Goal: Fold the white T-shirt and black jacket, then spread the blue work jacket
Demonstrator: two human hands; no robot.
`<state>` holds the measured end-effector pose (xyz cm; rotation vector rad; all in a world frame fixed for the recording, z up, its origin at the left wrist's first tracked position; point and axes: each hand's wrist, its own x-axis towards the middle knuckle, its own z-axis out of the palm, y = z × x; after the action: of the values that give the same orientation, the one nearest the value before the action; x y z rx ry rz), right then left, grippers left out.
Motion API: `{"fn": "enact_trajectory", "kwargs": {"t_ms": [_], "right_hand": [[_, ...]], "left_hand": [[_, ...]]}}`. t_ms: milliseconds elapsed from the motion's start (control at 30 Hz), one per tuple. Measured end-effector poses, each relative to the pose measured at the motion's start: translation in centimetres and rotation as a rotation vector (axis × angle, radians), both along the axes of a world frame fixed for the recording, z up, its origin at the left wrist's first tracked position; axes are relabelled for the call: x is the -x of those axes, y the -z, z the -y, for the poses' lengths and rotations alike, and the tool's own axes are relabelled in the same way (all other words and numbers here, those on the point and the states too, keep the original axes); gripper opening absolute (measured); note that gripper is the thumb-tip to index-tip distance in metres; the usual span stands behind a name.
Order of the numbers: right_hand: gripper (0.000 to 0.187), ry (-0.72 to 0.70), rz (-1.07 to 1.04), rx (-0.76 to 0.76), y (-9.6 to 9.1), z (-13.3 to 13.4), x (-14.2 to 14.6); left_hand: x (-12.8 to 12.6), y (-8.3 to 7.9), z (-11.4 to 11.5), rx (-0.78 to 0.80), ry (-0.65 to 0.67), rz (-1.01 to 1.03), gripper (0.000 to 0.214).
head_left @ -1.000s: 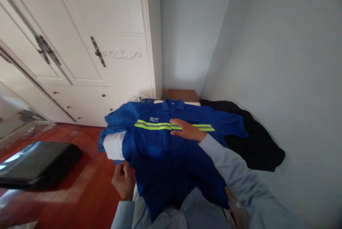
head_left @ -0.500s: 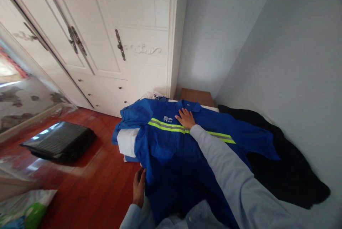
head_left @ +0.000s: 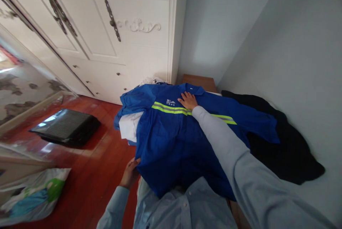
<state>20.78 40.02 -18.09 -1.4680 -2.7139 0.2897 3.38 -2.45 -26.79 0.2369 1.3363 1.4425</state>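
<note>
A blue work jacket [head_left: 165, 140] with a yellow-and-grey reflective stripe lies spread face up, its collar toward the wall and its hem toward me. My right hand [head_left: 188, 101] rests flat on the chest just below the collar, fingers spread. At the left edge near the hem, my left hand [head_left: 130, 172] pinches the jacket's fabric between thumb and fingers. White cloth [head_left: 130, 126] shows from under the left sleeve. The right sleeve reaches over a black cloth [head_left: 283, 154].
A white wardrobe [head_left: 144, 54] stands behind, with a brown wooden box or stand [head_left: 200, 80] beside it. On the red wooden floor [head_left: 91, 172] lie a black plastic-wrapped package [head_left: 66, 127] and a clear bag [head_left: 34, 195] with coloured contents. A grey wall rises at right.
My left hand has moved to the left and taken hold of the jacket's edge, drawing it outward. My right hand stays on the chest. The view has tipped downward.
</note>
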Motion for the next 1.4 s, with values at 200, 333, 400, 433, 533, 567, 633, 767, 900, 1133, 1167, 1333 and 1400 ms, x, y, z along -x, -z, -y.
{"fn": "enact_trajectory", "kwargs": {"t_ms": [200, 333, 400, 433, 533, 567, 633, 767, 900, 1133, 1167, 1333, 1400], "right_hand": [[0.075, 0.001, -0.008, 0.006, 0.2, -0.3, 0.0], [0.074, -0.004, -0.004, 0.001, 0.3, -0.3, -0.1], [0.073, -0.003, -0.004, -0.002, 0.3, -0.3, -0.1], [0.073, -0.003, -0.004, -0.002, 0.3, -0.3, -0.1], [0.073, -0.007, -0.001, 0.006, 0.2, -0.3, -0.1], [0.073, -0.008, 0.0, 0.01, 0.1, -0.4, 0.0], [0.074, -0.008, -0.001, 0.017, 0.0, -0.4, 0.0], [0.074, -0.015, -0.006, 0.009, 0.0, -0.4, -0.1], [0.074, -0.021, 0.002, -0.012, 0.2, -0.4, -0.3], [0.07, -0.013, 0.01, -0.043, 0.0, 0.1, -0.1], [0.07, -0.005, 0.009, -0.049, -0.1, 0.3, -0.1], [0.064, -0.05, 0.001, -0.136, -1.4, 2.2, 0.2], [0.061, -0.178, -0.01, -0.18, -2.2, 3.7, 0.4]], "left_hand": [[2.2, -1.6, 1.3, 0.014, 0.022, -0.103, 0.052], [3.1, -2.4, 1.7, 0.016, 0.009, -0.166, 0.059], [3.4, -2.1, 2.1, 0.037, 0.06, -0.166, 0.057], [3.6, -1.8, 2.3, 0.053, 0.114, -0.156, 0.054], [3.9, -0.2, 3.3, 0.066, 0.274, -0.074, 0.046], [3.9, 0.3, 3.7, 0.048, 0.282, -0.041, 0.045], [3.7, 1.1, 4.3, 0.016, 0.258, 0.025, 0.046], [3.5, 1.6, 5.1, 0.055, 0.313, 0.081, 0.047], [4.3, 1.7, 5.4, 0.066, 0.174, -0.017, 0.056], [3.8, 1.5, 5.7, 0.015, 0.404, 0.007, 0.048], [3.4, 1.8, 5.6, 0.023, 0.448, 0.019, 0.052], [1.2, 4.3, 4.7, 0.084, 0.407, -0.062, 0.043], [0.7, 4.9, 4.3, 0.112, 0.381, -0.122, 0.042]]}}
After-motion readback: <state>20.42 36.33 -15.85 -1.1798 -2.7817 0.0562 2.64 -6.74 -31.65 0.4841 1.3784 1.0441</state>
